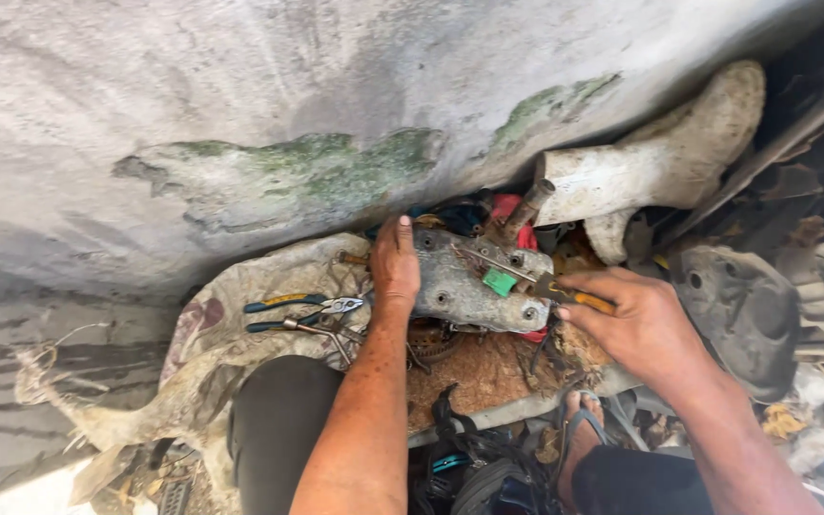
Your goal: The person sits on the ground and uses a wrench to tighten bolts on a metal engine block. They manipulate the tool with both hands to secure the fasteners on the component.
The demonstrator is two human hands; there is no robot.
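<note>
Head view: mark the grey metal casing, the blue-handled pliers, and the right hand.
grey metal casing (464, 281), head view, on its flat grey face.
blue-handled pliers (302, 303), head view, on the handles near the joint.
right hand (636, 319), head view, on the back of the hand.

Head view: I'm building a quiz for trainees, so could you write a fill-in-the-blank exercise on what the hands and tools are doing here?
1. The left hand presses on the grey metal ____ cover.
2. The right hand holds a tool with a ____ handle against that cover.
3. The blue-handled pliers lie on a worn ____, left of the left hand.

Missing words: engine; yellow; cloth
</note>
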